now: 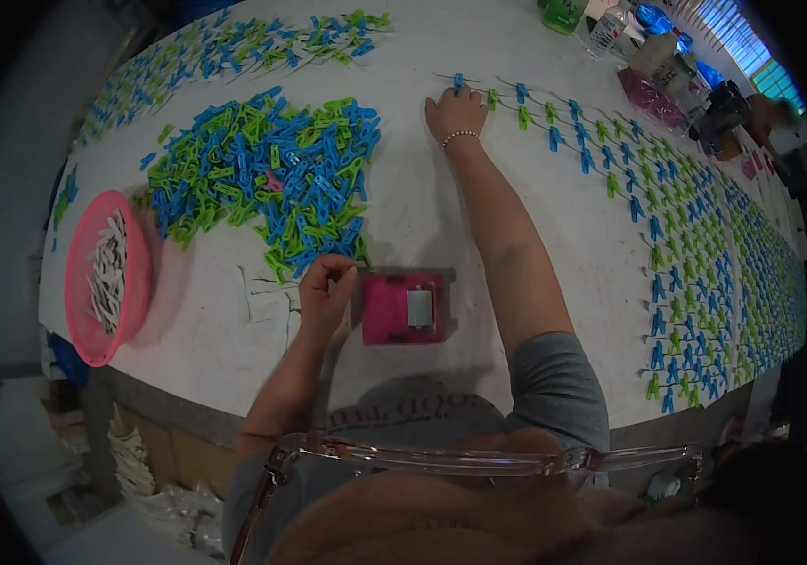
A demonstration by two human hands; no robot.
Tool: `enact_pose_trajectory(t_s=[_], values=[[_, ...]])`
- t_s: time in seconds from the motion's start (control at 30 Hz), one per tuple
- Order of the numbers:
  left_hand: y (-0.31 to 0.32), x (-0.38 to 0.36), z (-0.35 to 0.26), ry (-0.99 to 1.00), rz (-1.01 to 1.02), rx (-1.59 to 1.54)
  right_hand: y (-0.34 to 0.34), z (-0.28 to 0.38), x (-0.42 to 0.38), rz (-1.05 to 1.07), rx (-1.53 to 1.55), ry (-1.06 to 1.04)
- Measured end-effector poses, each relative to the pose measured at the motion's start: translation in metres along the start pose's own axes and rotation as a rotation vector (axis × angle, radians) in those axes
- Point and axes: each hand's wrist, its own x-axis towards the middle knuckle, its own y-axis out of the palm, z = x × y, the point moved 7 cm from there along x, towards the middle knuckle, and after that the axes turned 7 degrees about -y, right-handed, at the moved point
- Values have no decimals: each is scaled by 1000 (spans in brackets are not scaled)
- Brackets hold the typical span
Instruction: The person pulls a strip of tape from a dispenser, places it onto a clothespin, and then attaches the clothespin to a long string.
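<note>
Plastic clips (271,169), blue and green, lie heaped. Left hand (328,287) curls beside them, right hand (455,115) bends near a blue clip (459,81); grips unclear.

The single view comes from a camera on the wearer's head, set above the clear-framed glasses (479,461), which cross the bottom of the picture very close to the lens. It faces forward and steeply down over the white table (479,386), taking in both forearms, with the left hand (326,287) nearer the wearer's body than the right hand (457,115). The wide lens bows the table's edges, darkens the rounded borders and catches a tilted window (769,55) at upper right
</note>
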Motion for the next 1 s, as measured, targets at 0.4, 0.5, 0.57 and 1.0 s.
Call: enact_pose_trajectory(t_s=[0.4, 0.5, 0.57, 1.0], values=[[2, -1, -18, 190, -103, 214, -6, 9, -41, 35, 131, -279], [4, -7, -44, 381, -147, 390, -31, 18, -81, 26, 259, -419], [2, -11, -55, 460, -179, 476, -47, 15, -115, 18, 311, -475], [-176, 13, -36, 98, -463, 925, -151, -15, -263, 42, 425, -561]])
